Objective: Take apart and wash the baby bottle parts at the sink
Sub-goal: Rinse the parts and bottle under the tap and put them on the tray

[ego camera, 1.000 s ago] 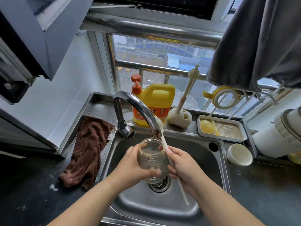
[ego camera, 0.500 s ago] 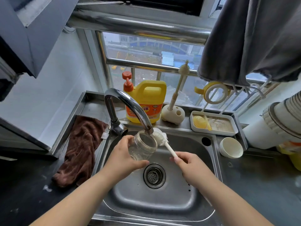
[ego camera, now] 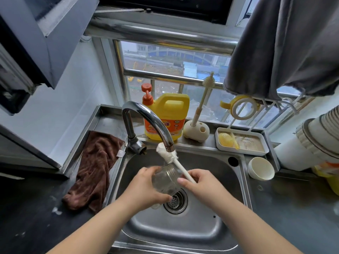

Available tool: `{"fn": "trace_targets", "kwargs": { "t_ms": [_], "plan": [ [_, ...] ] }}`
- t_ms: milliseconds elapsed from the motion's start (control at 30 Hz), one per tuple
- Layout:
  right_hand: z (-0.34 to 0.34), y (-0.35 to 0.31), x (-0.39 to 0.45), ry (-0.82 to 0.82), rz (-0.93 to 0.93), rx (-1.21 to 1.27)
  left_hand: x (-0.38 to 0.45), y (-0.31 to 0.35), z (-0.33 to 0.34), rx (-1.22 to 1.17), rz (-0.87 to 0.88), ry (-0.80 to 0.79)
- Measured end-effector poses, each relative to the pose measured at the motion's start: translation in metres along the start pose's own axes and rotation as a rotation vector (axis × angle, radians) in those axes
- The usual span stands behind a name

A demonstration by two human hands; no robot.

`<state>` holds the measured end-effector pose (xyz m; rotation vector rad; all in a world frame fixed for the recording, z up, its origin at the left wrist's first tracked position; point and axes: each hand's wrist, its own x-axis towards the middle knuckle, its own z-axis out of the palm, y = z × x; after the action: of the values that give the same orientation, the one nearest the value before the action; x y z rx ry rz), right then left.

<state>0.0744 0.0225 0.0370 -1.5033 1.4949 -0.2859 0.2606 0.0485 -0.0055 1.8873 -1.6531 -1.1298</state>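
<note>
Over the steel sink [ego camera: 211, 226], left hand [ego camera: 146, 187] clamps bottle [ego camera: 165, 180], right hand [ego camera: 203, 186] clamps brush [ego camera: 176, 162].

Sink [ego camera: 211, 233]: drain [ego camera: 175, 200] at centre; faucet [ego camera: 146, 121] behind, at the left rear corner. Ledge behind the basin, left to right: detergent jug [ego camera: 169, 118], brush holder [ego camera: 196, 130], tray [ego camera: 242, 142]. Cloth [ego camera: 95, 171] on the counter left of the sink; cup [ego camera: 261, 168] right of it

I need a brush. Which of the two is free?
The beige silicone brush upright in its cream stand; the white bristle brush is held by the right hand.
</note>
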Motion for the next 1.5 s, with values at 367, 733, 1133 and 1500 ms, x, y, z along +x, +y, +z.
{"fn": "trace_targets", "kwargs": {
  "t_ms": [367,733,1133,1500],
  "plan": [
    [0.007,-0.012,0.024,-0.086,0.066,0.400,-0.020,-0.023,-0.015,-0.956,-0.306,-0.171],
    [-0.025,0.018,-0.002,0.072,0.029,-0.233,-0.011,-0.012,-0.024,-0.172,-0.046,0.125],
    [-0.049,0.043,-0.046,0.172,0.067,-0.415,-0.011,0.027,0.001,0.187,0.193,0.065],
    [-0.072,0.089,-0.087,0.297,0.287,-0.401,0.006,0.072,0.063,0.230,0.085,-0.002]
  ]
}}
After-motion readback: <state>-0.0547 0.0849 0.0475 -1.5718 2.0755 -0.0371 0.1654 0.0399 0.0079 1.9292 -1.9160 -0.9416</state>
